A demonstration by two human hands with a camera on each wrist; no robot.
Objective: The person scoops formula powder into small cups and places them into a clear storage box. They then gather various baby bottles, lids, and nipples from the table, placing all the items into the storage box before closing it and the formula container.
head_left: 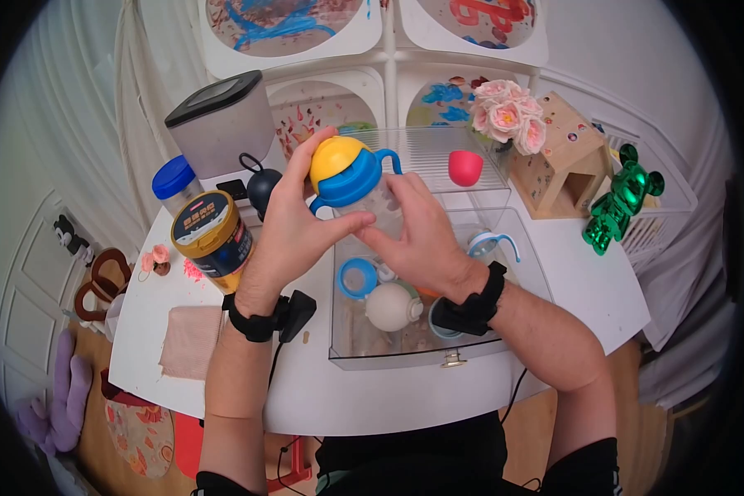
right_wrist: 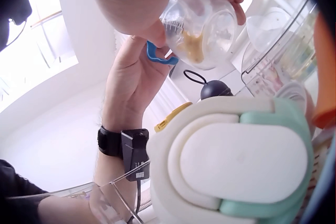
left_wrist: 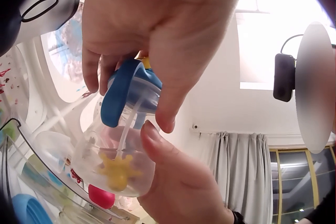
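Note:
Above a clear plastic box both hands hold a straw sippy cup with a yellow and blue lid and blue side handles. My left hand grips it around the lid, the thumb over its near side. Lower down, my right hand holds the clear body. In the left wrist view a straw runs down to a yellow star-shaped piece inside the cup. Within the box lie a blue ring, a round white bottle and a clear piece with a blue handle.
Left on the white table stand a yellow-lidded tub, a blue-lidded jar and a grey appliance; a cloth lies nearer. A red cup, wooden house and green bear are at the right.

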